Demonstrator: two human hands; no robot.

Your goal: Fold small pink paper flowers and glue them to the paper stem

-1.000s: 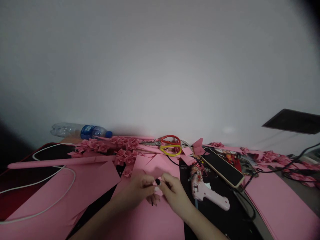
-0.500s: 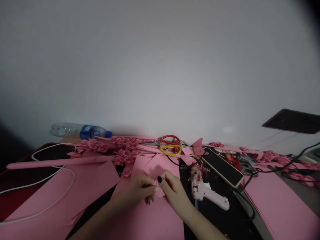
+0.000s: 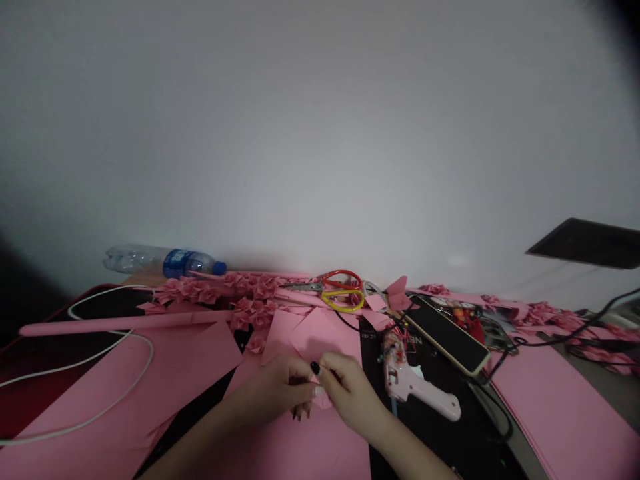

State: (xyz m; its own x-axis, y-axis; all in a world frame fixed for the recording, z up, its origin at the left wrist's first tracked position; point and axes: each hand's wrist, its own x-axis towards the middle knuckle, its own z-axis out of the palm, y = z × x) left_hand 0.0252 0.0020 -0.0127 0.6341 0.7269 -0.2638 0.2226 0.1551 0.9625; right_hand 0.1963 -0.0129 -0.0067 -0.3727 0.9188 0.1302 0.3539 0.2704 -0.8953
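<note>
A small folded piece of pink paper (image 3: pixel 323 399) is pinched between my two hands, low in the middle of the head view. My left hand (image 3: pixel 280 385) grips its left side, thumb on top and fingertips curled beneath. On the other side, my right hand (image 3: pixel 347 387) is closed on the same piece, its dark-nailed thumb close to my left fingers. Much of the folded paper is hidden by my fingers. Under both hands lie large pink paper sheets (image 3: pixel 320 443), with cut pieces (image 3: pixel 320 333) just beyond.
Pink paper flowers (image 3: pixel 253 312) and a rolled paper stick (image 3: pixel 125 325) lie behind. Scissors (image 3: pixel 345 300) rest on the pile. A glue gun (image 3: pixel 425 393) and a phone (image 3: pixel 450 337) are to the right. A plastic bottle (image 3: pixel 145 260) lies along the wall; a white cable (image 3: pixel 145 363) loops left.
My hands have shifted slightly, with my right thumb and fingers moved a little lower and left over the folded paper. The view has drifted slightly; the other things have stayed put.
</note>
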